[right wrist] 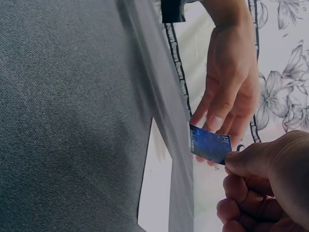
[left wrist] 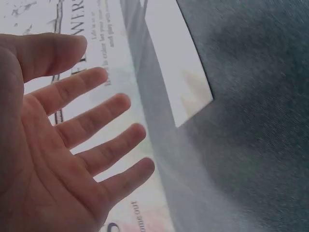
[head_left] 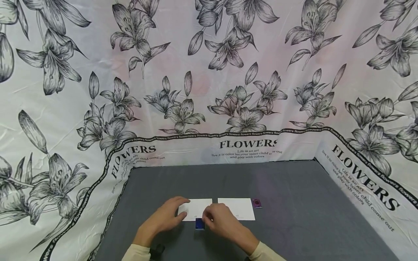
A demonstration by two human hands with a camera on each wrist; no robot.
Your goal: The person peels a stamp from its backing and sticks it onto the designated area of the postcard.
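My right hand (head_left: 225, 223) pinches a small dark blue stamp (head_left: 200, 224) by one corner between thumb and forefinger. In the right wrist view the stamp (right wrist: 210, 143) bears a printed 120, and the other fingers of the right hand (right wrist: 265, 186) are curled. Two white rectangular papers (head_left: 236, 209) lie side by side on the grey surface. My left hand (head_left: 164, 215), fingers spread and nothing in its palm, is by the left end of the left paper (head_left: 196, 208); whether it touches the paper I cannot tell. The stamp is held near that paper's front edge.
A small maroon-purple square (head_left: 257, 203), of similar size to the blue stamp, lies beside the right paper's right edge. The grey cloth-like surface (head_left: 294, 224) stretches around the papers. White flower-printed fabric (head_left: 183, 98) stands behind and along both sides.
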